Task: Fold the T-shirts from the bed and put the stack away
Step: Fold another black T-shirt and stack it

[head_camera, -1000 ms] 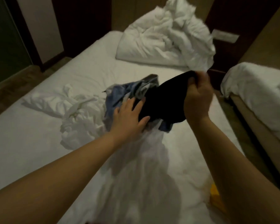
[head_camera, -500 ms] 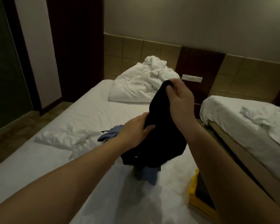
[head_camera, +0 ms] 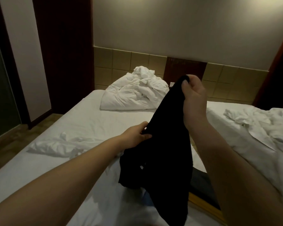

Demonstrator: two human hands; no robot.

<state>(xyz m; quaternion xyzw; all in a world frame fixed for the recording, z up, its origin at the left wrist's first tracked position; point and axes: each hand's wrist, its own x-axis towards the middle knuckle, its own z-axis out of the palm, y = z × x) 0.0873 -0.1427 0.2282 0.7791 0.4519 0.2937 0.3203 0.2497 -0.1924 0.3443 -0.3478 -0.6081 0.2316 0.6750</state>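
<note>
Right hand (head_camera: 194, 98) and left hand (head_camera: 136, 135) each pinch a black T-shirt (head_camera: 163, 160) above the white bed (head_camera: 88, 118); crumpled duvet (head_camera: 132, 97) beyond them, second bed (head_camera: 232, 128) to their right.

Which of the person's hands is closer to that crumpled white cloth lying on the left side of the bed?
Left. The left hand is just right of the crumpled white cloth; the right hand is raised farther right.

Bed (head_camera: 91, 121): bare stretch open left of the grip. Shirt (head_camera: 162, 152): hangs below the grip, blocking that way. Crumpled sheet (head_camera: 60, 144): lower left. Duvet (head_camera: 131, 97): beyond the grip. Second bed (head_camera: 235, 128): right, across narrow gap (head_camera: 201, 178).
</note>
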